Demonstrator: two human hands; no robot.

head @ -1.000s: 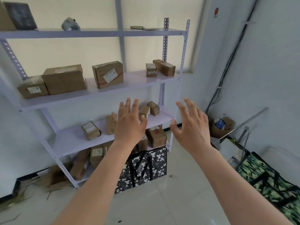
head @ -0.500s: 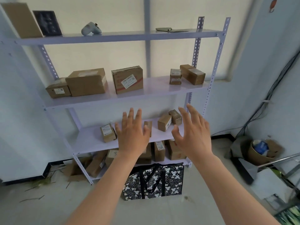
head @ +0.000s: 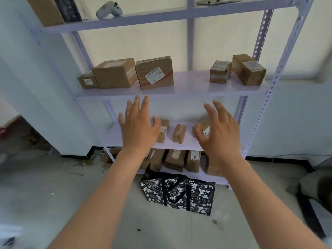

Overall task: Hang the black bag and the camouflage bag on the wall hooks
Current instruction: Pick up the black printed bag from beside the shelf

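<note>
A pale room with a grey floor (head: 53,203) and a white metal shelf rack (head: 179,90) loaded with cardboard boxes (head: 115,72) stands against a bright window. The black bag (head: 179,193), patterned in white, sits upright on the floor, leaning at the foot of the rack, its two dark handles drooping over the front. Both arms reach forward at shelf height: the left hand (head: 138,128) is flat with fingers spread wide and holds nothing, and the right hand (head: 219,133) is likewise splayed and empty, well above the bag. No wall hooks show in this view, and the camouflage bag is out of frame.

The step in hand looks like the approach to the black bag. To do it well, the hands should drop low, gather both handles together and lift straight up so the bag does not snag the bottom shelf.

Against the earlier frames, the view has swung left and closer to the rack: the camouflage bag at the right edge has gone from sight, and the black bag now sits nearer the centre
</note>
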